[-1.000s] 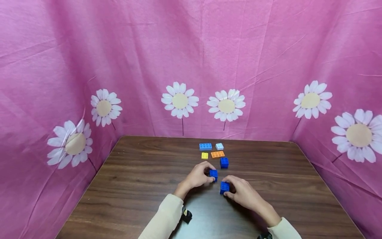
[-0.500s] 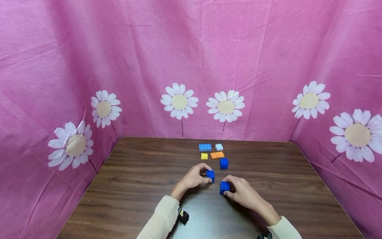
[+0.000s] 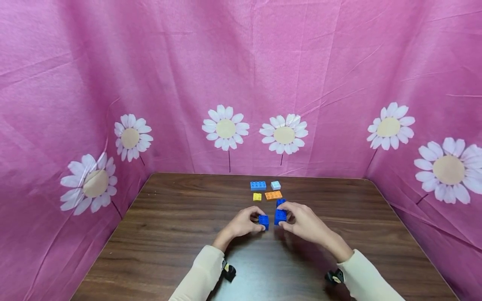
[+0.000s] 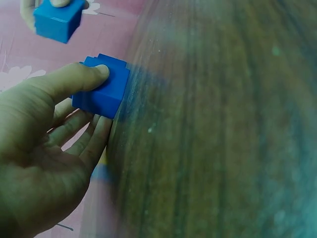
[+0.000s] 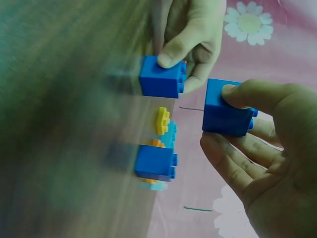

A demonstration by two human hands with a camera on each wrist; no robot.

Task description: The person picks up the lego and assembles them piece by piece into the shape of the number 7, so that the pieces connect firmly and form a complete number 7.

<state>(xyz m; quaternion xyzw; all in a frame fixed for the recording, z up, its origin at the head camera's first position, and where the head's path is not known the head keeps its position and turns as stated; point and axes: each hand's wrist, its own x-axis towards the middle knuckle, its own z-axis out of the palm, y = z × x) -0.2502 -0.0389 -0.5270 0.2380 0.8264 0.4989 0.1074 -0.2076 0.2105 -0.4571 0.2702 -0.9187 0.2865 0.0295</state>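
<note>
My left hand [image 3: 241,222] pinches a dark blue toy building brick [image 3: 263,223] between thumb and fingers, down at the tabletop. To its right, my right hand [image 3: 306,223] grips a matching blue brick [image 5: 225,111] by its sides, studs showing beyond the thumb. In the right wrist view this brick is raised off the wood. A third blue brick [image 5: 154,161] stands on the table; in the head view the right hand's brick overlaps its near side. The left wrist view shows the left thumb [image 4: 94,75] pressed on its brick's side.
Beyond the hands lie a flat yellow brick [image 3: 257,197], a flat orange brick [image 3: 273,195], a longer light blue brick [image 3: 258,185] and a small pale blue brick [image 3: 276,185]. The brown wooden table [image 3: 180,217] ends at a pink flowered curtain [image 3: 241,62].
My left hand has slid its blue brick slightly left. My right hand has lifted its blue brick and carried it forward, close to the third blue brick.
</note>
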